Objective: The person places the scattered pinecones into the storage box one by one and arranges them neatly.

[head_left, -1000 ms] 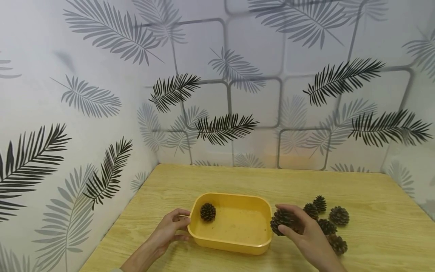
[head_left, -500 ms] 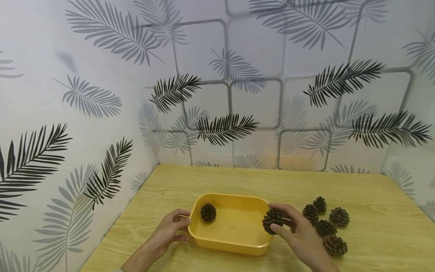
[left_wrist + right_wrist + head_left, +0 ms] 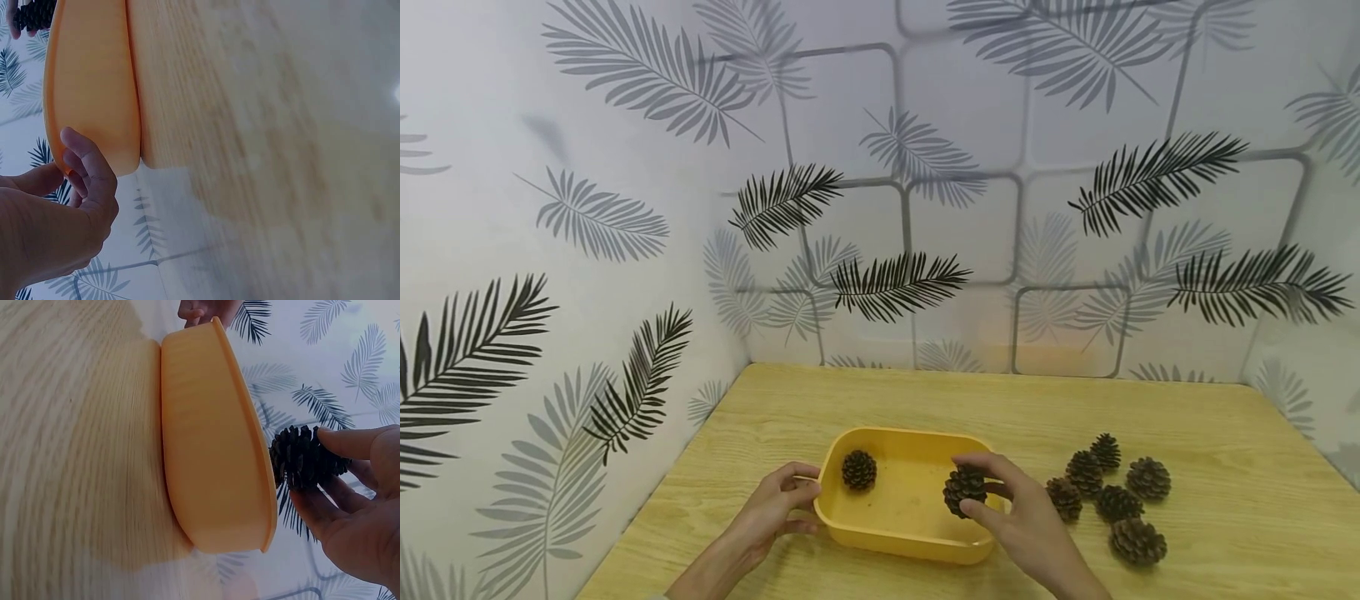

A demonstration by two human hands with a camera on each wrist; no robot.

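Note:
A yellow plastic tub point(image 3: 910, 546) stands on the table, one pine cone point(image 3: 859, 470) lying inside near its left end. My left hand point(image 3: 775, 504) grips the tub's left end, thumb at the rim point(image 3: 51, 140) and fingers curled against the outer wall. Over the tub's right part, my right hand point(image 3: 1026, 521) holds another pine cone point(image 3: 964, 492) between thumb and fingers. From the right wrist view, this held pine cone point(image 3: 306, 457) is level with or above the tub's rim, and the tub's inside is hidden there.
To the right of the tub, several pine cones point(image 3: 1120, 503) lie in a loose group on the wood-grain table point(image 3: 1037, 408). The nearest of them, a brown pine cone point(image 3: 1064, 498), is close to my right hand. Leaf-patterned walls point(image 3: 955, 317) border the table behind and at the left.
My right hand has carried its pine cone leftward, from beside the tub's right end to over its inside. The left hand and the tub have stayed in place.

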